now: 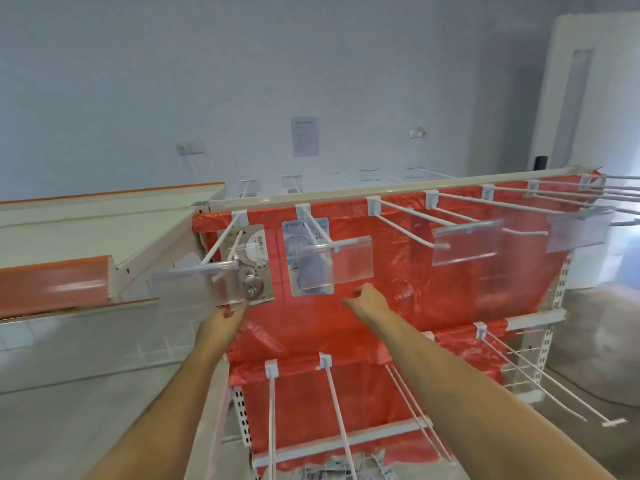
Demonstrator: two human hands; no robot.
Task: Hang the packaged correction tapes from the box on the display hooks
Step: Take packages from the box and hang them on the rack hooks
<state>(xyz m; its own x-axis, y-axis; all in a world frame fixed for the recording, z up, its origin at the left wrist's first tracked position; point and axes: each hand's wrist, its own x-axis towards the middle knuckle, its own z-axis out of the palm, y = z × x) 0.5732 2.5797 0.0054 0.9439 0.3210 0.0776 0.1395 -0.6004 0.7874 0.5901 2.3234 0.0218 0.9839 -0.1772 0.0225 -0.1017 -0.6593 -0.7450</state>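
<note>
Red backing: a red plastic sheet (pixel 398 271) covers the back of the white display rack (pixel 346 197), behind both rows of hooks.
Upper hooks: white wire display hooks (pixel 408 220) stick out from the top rail, several ending in clear plastic label holders (pixel 467 244).
Grey package: a packaged correction tape with a grey card (pixel 254 265) hangs on the leftmost upper hook, partly behind a clear label holder.
Blue package: a second packaged correction tape with a blue card (pixel 306 258) hangs on the next hook to the right, just beside the grey one and also partly behind a label holder.
Left hand: the left hand (pixel 223 322) reaches up to the lower left corner of the grey package, fingertips at its bottom edge; blur hides whether they pinch it or only touch it.
Right hand: the right hand (pixel 365 301) is below and to the right of the blue package, fingers curled into a loose fist, holding nothing visible and not touching the card.
Lower hooks: more white hooks (pixel 332 403) project from the lower rail toward the camera.
Box: at the bottom edge, between the lower hooks, a heap of packages (pixel 346 469) shows, too blurred to make out.
Surroundings: an orange-edged shelf (pixel 69 282) stands to the left, with a pale wall (pixel 242 81) behind.
</note>
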